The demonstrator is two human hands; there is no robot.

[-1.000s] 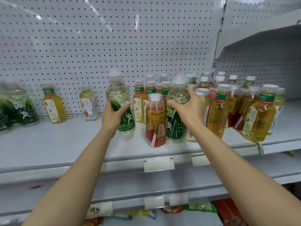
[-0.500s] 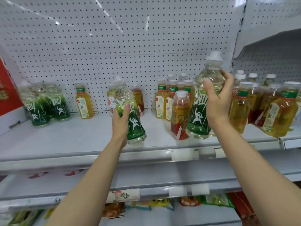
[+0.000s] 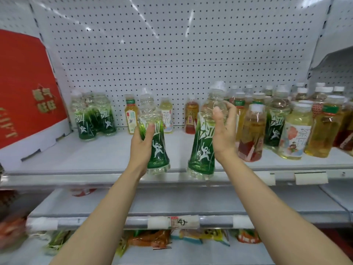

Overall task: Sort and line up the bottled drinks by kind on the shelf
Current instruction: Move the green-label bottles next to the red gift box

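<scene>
Two green-sleeved clear bottles in my hands, one each. My left hand (image 3: 142,143) grips the left bottle (image 3: 152,134) round its middle, thumb across the front of the green sleeve, fingers curled behind it, bottle tilted a bit, base over the front edge of the shelf (image 3: 95,159). My right hand (image 3: 224,131) holds the right bottle (image 3: 204,138) from its right side, thumb up against the clear upper part, fingers wrapped round the back; bottle leans slightly, base also at the shelf's front edge. Cannot tell if either base touches the shelf.

Same green kind already grouped at the back left of the shelf (image 3: 93,115): at least three, close together, exact count unclear from blur. One more green one (image 3: 276,121) stands in the right-hand crowd.

Along the back wall between the group and my hands: one yellow tea bottle with green cap band (image 3: 130,116), one pale bottle with white label (image 3: 166,116), one red-and-amber bottle (image 3: 191,117).

Right of my right hand, near the front: one red-bottomed amber bottle (image 3: 252,132), one pale bottle with a flowered label (image 3: 295,132), one amber tea bottle (image 3: 324,127); many more packed behind them, too crowded to count.

Red and white carton (image 3: 24,87) at the shelf's left end. Price tag strip (image 3: 174,222) on the lower shelf edge
</scene>
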